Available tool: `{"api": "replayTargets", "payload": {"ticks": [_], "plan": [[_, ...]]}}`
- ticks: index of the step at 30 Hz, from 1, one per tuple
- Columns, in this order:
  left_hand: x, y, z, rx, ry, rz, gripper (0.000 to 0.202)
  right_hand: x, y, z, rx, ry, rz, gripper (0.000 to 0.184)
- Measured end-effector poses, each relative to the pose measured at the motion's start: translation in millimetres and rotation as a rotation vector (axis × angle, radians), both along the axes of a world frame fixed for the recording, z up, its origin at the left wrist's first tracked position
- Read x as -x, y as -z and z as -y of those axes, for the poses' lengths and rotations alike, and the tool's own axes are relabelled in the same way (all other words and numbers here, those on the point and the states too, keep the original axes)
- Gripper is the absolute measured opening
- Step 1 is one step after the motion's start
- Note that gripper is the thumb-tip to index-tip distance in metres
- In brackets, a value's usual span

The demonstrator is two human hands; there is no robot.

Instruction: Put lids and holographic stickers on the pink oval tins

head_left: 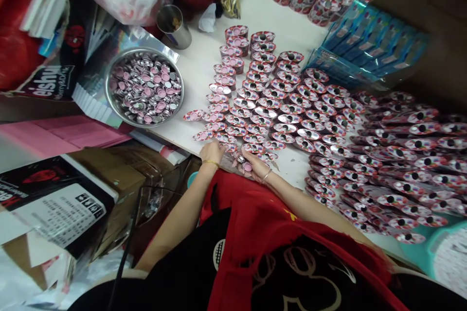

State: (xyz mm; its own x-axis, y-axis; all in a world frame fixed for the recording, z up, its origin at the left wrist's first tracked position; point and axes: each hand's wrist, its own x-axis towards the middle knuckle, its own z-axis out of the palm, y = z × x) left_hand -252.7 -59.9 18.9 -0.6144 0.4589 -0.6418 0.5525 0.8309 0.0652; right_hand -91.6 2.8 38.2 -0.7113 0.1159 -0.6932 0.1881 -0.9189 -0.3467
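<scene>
My left hand [211,153] is at the table's front edge, fingers curled down beside the nearest patterned oval-topped containers [235,131]. What lies in its fingertips is hidden. Just right of it, my right hand [257,167] has its fingers round several small pink-and-silver round discs [247,167]. The containers stand in rows before both hands. Those on the left have pink discs in their tops, while many others show a dark round hole or a bare silvery top.
A steel bowl [109,92] full of pink and silver discs stands on the left. Behind it is a metal cup [178,29]. Blue packages [365,43] lie at the back right, and more containers [394,170] crowd the right side. Cardboard boxes [120,184] are at lower left.
</scene>
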Motion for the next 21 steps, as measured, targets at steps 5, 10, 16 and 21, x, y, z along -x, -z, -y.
{"api": "replayTargets", "payload": {"ticks": [5,10,16,21], "plan": [[4,-2.3,2,0.019,0.032,0.002,0.035,4,-0.8,-3,0.003,-0.049,0.003,0.050],[-11,-7.5,12,-0.563,-0.066,0.360,0.024,1,3.3,-9,0.076,-0.177,-0.044,0.057],[-33,-14.8,18,-0.785,-0.041,0.775,0.021,-4,11.8,-7,0.098,-0.241,-0.024,0.056],[-39,-21.2,19,-0.889,-0.128,0.633,0.017,-2,14.4,-11,0.216,-0.176,-0.083,0.050]]}}
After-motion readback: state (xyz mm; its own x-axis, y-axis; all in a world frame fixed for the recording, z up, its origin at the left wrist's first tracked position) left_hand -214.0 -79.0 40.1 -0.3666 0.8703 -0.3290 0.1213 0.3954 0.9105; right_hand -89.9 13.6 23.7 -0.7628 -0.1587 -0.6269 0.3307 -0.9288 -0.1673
